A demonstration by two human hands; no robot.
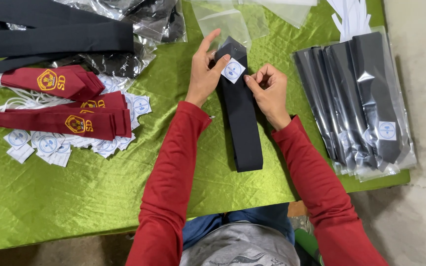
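Black tie [241,118] lying mid green cloth [99,187]. I'm pinching white label [233,70] on it with left hand [204,74]; right hand [268,88] pinching label's edge. Bagged ties [366,98] sitting right, maroon ties [60,103] left.

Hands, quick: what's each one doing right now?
Left hand: pinching the small white label against the black tie.
Right hand: fingers curled, pinching the label's right edge.
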